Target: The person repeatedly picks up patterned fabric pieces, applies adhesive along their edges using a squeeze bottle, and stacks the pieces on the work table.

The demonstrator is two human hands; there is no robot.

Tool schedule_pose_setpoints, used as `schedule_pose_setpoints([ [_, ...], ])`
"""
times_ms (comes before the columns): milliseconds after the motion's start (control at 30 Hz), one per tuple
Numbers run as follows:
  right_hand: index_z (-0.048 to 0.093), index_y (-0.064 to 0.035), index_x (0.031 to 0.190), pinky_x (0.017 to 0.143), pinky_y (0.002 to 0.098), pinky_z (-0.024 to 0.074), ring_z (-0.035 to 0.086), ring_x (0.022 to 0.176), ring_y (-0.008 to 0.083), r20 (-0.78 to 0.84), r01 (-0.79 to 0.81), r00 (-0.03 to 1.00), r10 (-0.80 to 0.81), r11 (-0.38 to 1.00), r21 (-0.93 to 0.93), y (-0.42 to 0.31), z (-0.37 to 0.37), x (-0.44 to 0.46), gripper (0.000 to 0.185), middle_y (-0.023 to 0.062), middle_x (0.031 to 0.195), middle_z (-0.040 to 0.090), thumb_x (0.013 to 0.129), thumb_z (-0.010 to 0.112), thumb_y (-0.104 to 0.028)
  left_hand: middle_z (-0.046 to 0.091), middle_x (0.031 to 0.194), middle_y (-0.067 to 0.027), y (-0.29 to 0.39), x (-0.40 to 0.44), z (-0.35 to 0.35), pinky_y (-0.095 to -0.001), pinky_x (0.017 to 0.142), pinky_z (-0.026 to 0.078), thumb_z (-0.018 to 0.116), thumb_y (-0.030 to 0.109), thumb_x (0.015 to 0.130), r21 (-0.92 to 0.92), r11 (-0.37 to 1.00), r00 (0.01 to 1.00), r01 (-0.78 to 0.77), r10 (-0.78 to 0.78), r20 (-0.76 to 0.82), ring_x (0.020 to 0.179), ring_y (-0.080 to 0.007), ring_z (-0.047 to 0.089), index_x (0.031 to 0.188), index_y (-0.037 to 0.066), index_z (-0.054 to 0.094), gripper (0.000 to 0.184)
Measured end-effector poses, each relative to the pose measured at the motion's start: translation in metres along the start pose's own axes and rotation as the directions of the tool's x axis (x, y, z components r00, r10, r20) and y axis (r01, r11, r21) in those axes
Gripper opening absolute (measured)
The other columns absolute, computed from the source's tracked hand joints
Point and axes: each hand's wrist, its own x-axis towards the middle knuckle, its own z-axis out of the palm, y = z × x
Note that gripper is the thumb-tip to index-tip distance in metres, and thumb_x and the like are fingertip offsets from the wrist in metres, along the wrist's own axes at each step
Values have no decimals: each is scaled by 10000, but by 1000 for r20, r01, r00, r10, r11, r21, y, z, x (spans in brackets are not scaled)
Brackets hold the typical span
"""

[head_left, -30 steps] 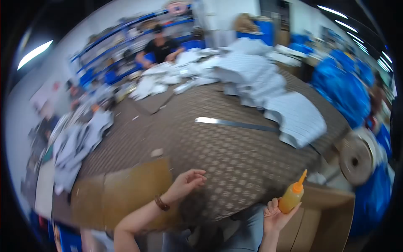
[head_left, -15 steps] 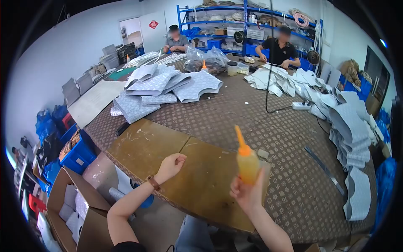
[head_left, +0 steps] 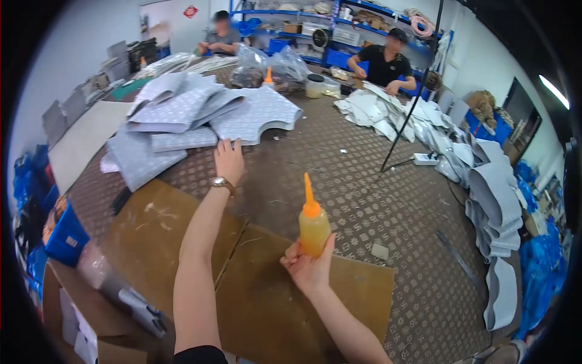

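Note:
My right hand [head_left: 310,264] is wrapped round a squeeze bottle [head_left: 314,233] of yellowish liquid, held upright with its orange pointed nozzle up. My left hand [head_left: 229,162] reaches forward with fingers stretched out. Its fingertips are at the near edge of a pile of patterned light-grey sheet pieces [head_left: 182,103]; whether they press on a piece I cannot tell. One piece with a curved cut-out edge [head_left: 257,115] lies just beyond those fingers. Below both hands are brown boards [head_left: 176,227] on the table.
A patterned brown cloth [head_left: 364,200] covers the table. Along the right side lie stacked grey pieces [head_left: 494,200], a metal ruler [head_left: 458,258] and a power strip [head_left: 425,159]. Two people [head_left: 388,64] sit across the table. An open cardboard box [head_left: 85,315] stands at lower left.
My left hand has moved forward from above the board to the pile's edge, its fingers straightening. My right hand still holds the bottle, now further left in view. The camera view has shifted.

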Motion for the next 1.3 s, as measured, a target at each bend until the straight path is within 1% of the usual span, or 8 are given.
schedule_pose_setpoints([
  [133, 510, -103, 864, 616, 333, 372, 416, 596, 190, 55, -61, 997, 60, 998, 14, 0, -3, 3, 729, 65, 625, 462, 857, 185, -755, 463, 1307, -228, 0, 35, 49, -497, 1020, 321, 496, 161, 863, 284, 916, 957, -283, 290, 16, 1265, -389, 382, 1272, 120, 481, 412],
  [300, 505, -97, 899, 637, 336, 373, 413, 621, 193, 22, -112, 994, 112, 994, 5, -7, -2, 5, 754, 72, 643, 470, 852, 153, -762, 486, 1302, -220, 2, 65, 114, -517, 929, 416, 456, 149, 893, 284, 957, 998, 56, -44, -48, 1175, -374, 489, 1262, 130, 499, 372],
  [533, 509, -86, 932, 656, 336, 372, 424, 660, 200, 29, -146, 989, 145, 989, 38, -8, -8, 7, 776, 79, 660, 485, 854, 131, -760, 591, 1080, -178, -27, 93, 130, -460, 644, 524, 516, 112, 863, 48, 977, 910, 207, -210, 357, 954, -382, 604, 1232, 137, 502, 370],
  [667, 514, -82, 945, 662, 341, 374, 433, 673, 203, 44, -147, 988, 145, 988, 41, -1, -2, 8, 786, 83, 671, 495, 853, 125, -759, 589, 1035, -178, -8, 94, 114, -486, 688, 517, 545, 101, 849, -54, 965, 942, 255, -236, 238, 954, -412, 596, 1231, 129, 493, 387],
  [733, 516, -80, 946, 668, 343, 374, 437, 680, 204, 26, -133, 991, 132, 991, 24, -2, -4, 8, 791, 86, 677, 500, 854, 118, -757, 591, 1052, -189, 14, 88, 118, -510, 702, 506, 542, 108, 854, 80, 997, 954, 9, 15, -299, 935, -416, 601, 1242, 129, 483, 393],
  [900, 531, -79, 968, 676, 336, 367, 435, 692, 199, 69, -142, 988, 139, 988, 53, -2, -10, 10, 810, 85, 695, 504, 853, 103, -757, 593, 1072, -185, 42, 104, 125, -492, 687, 522, 567, 114, 833, 280, 925, 855, -258, 353, -379, 872, -399, 614, 1293, 140, 449, 476],
  [1133, 529, -73, 1014, 687, 333, 375, 448, 690, 190, 200, -145, 973, 112, 977, 158, -6, -17, 13, 799, 82, 726, 516, 872, 102, -733, 594, 1053, -274, 69, 130, 168, -481, 679, 528, 537, 105, 854, 95, 959, 930, 267, -282, 235, 860, -394, 626, 1232, 129, 521, 379],
  [1300, 572, -71, 968, 662, 326, 344, 398, 686, 193, 151, -178, 976, 154, 971, 161, -9, -14, 13, 838, 80, 711, 488, 849, 114, -762, 636, 919, -248, 20, 120, 162, -474, 623, 520, 516, 63, 839, -128, 992, 965, 9, 25, 260, 763, -375, 649, 1130, 106, 548, 295],
])
